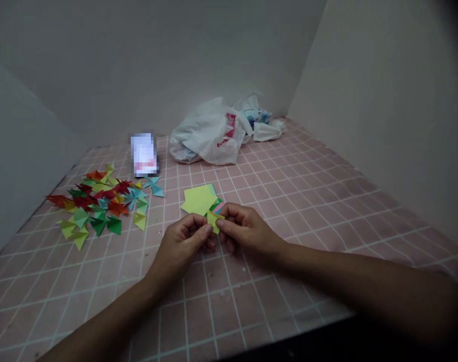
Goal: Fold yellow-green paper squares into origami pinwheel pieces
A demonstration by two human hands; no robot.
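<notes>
A small folded yellow paper point(214, 221) is pinched by the left hand point(185, 237) and the right hand point(248, 231), near stacked coloured sheets point(199, 199) on the pink checked counter point(289, 201); folded paper shapes point(108, 193) are scattered to the left.

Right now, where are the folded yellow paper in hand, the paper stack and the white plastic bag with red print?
Folded yellow paper point(213, 219): head view, its visible face.
Paper stack point(199, 199): head view, yellow top sheet.
White plastic bag point(208, 131): head view, crumpled front side.
</notes>
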